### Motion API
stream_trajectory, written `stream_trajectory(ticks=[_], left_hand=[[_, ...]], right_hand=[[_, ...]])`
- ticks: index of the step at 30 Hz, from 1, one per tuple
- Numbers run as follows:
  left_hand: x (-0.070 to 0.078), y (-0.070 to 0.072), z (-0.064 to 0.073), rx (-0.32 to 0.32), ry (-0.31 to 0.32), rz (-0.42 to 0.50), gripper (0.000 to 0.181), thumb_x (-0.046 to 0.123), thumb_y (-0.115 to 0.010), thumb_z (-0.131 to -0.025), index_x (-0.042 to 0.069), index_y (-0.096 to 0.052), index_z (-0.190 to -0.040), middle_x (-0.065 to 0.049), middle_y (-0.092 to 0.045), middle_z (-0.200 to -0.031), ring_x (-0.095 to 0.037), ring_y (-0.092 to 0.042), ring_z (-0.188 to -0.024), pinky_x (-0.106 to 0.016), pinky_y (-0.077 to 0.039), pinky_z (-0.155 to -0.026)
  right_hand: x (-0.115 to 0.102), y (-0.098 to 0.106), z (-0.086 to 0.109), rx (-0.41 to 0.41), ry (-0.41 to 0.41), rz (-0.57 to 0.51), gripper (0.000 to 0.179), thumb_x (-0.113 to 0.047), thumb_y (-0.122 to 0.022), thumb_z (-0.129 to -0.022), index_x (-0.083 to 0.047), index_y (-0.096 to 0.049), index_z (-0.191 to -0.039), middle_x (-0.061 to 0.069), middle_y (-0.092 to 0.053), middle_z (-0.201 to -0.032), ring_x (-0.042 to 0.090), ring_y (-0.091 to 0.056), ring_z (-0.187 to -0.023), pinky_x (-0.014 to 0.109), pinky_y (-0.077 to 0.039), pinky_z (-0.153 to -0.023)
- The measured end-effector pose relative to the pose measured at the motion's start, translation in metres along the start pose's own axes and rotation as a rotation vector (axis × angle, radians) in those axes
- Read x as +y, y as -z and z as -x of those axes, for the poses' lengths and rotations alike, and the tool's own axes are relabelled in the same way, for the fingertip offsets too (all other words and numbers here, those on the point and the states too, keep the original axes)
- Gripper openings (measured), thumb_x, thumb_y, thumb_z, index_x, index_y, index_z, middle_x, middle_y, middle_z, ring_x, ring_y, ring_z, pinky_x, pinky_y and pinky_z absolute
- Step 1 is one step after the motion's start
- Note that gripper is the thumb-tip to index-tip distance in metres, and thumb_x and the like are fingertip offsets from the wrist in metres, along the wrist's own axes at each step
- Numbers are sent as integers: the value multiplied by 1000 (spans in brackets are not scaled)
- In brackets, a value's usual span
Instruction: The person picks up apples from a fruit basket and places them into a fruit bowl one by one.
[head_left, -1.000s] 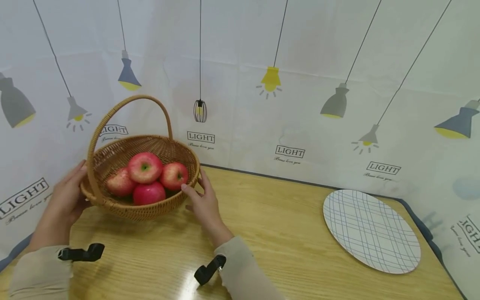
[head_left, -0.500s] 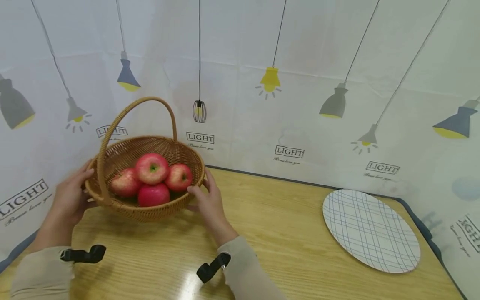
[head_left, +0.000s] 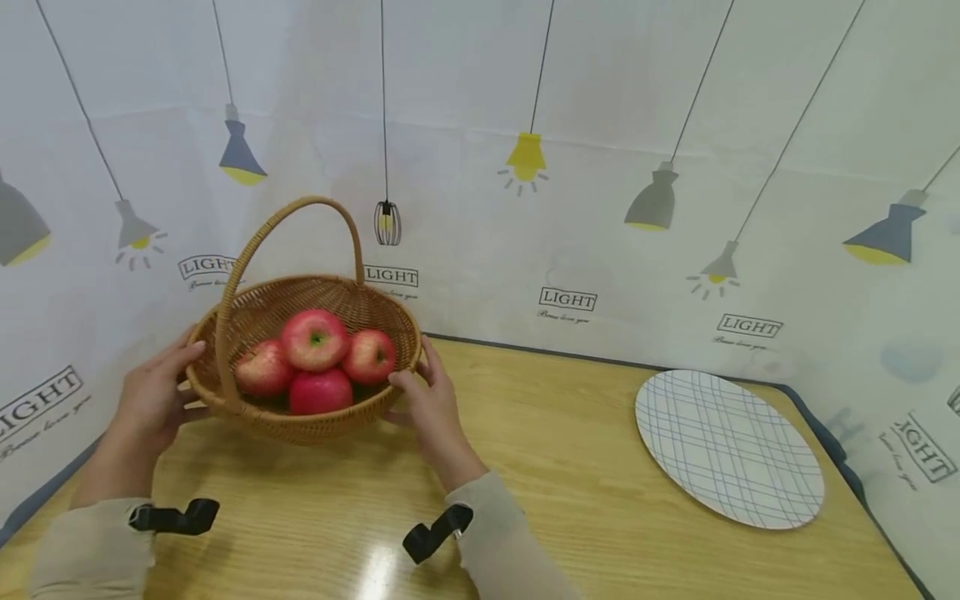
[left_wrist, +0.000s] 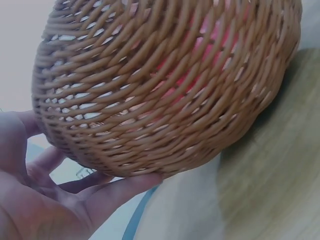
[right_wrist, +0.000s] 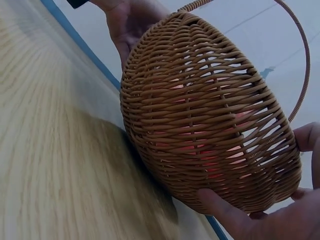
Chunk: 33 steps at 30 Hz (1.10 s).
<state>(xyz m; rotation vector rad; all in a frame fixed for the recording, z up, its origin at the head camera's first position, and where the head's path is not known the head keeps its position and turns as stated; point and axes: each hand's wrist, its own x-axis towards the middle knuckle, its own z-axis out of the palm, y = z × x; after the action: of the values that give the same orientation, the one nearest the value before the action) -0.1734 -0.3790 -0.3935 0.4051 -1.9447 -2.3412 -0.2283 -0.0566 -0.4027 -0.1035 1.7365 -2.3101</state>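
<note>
Brown oval wicker basket [head_left: 315, 428] sits between your left hand [head_left: 153, 400] and right hand [head_left: 435, 410], four round red apples [head_left: 316, 340] inside. Left grips the basket's left side, fingers spread on the wall; right grips its right side, thumb at the rim. White blue-checked oval plate [head_left: 731, 450] well to the basket's right.

The word LIGHT [head_left: 567, 300], in big letters inside a thin black box, is printed again and again on the white sheet [head_left: 465, 200]; under the boxes runs curly writing [head_left: 567, 317], with "love you" at the end and a first word too small to tell; a pale letter H [head_left: 846, 427] is at the sheet's right side.
</note>
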Motion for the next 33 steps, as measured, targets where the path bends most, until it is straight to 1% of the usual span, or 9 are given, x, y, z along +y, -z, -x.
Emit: stream_trajectory(ticks=[3,8,14,16,18,20,21,26,33], left_hand=[[3,-6,0,-23,2,-33,70,42,-54,-104,33,-15,-161,-11,4,-172,-2,-71,-81,-33,-60,-66],[4,-18,-1,-94,3,-54,71,39,-51,-105,32,-8,-162,-19,11,-169,-2,-68,-88,-36,-60,-70],[1,-31,-2,-158,23,-31,71,35,-50,-107,33,-5,-162,-19,13,-169,-5,-67,-93,-37,-60,-72],[-1,-35,-2,-168,21,-46,72,35,-49,-107,32,-3,-162,-20,13,-169,-29,-71,-103,-37,-60,-73],[-2,-40,-2,-178,14,-79,73,37,-47,-107,31,0,-162,-20,14,-168,-51,-55,-124,-37,-60,-74],[-3,-46,-2,-190,8,-108,72,38,-45,-108,31,3,-162,-21,15,-168,-57,-29,-137,-37,-60,-74],[-4,-49,-1,-195,9,-114,72,39,-44,-108,31,3,-162,-21,15,-168,-56,-16,-141,-37,-60,-75],[-8,-63,1,-188,21,-118,70,40,-43,-108,32,2,-162,-21,13,-168,-60,-16,-142,-38,-60,-75],[-12,-78,1,-167,20,-93,68,39,-44,-108,32,-3,-163,-22,6,-169,-56,-22,-142,-40,-60,-77]], right_hand=[[-2,8,-1,-2,-3,-5,81,-12,-60,-88,-32,-30,-160,19,-38,-160,46,-49,-136,57,-58,-81],[-5,25,0,-15,-12,-22,82,-10,-60,-88,-32,-29,-160,21,-35,-161,43,-49,-138,59,-57,-83],[-10,41,3,-10,-2,3,81,-10,-60,-88,-34,-30,-160,21,-34,-161,44,-48,-138,56,-57,-84],[-12,46,5,-11,1,12,81,-10,-59,-89,-34,-29,-160,21,-34,-161,44,-49,-138,56,-57,-84],[-14,52,6,-12,6,22,80,-11,-59,-89,-34,-29,-160,21,-34,-161,45,-48,-138,55,-58,-84],[-16,57,7,-10,5,30,79,-11,-59,-91,-35,-29,-160,21,-34,-161,44,-48,-138,55,-58,-84],[-17,59,7,-7,2,33,79,-11,-59,-91,-35,-29,-160,20,-33,-161,44,-47,-139,55,-58,-84],[-22,70,8,-3,3,66,79,-12,-58,-92,-35,-27,-160,20,-30,-163,44,-45,-141,55,-58,-85],[-27,86,11,-5,11,93,82,-12,-59,-90,-33,-25,-161,22,-27,-163,49,-43,-140,54,-58,-84]])
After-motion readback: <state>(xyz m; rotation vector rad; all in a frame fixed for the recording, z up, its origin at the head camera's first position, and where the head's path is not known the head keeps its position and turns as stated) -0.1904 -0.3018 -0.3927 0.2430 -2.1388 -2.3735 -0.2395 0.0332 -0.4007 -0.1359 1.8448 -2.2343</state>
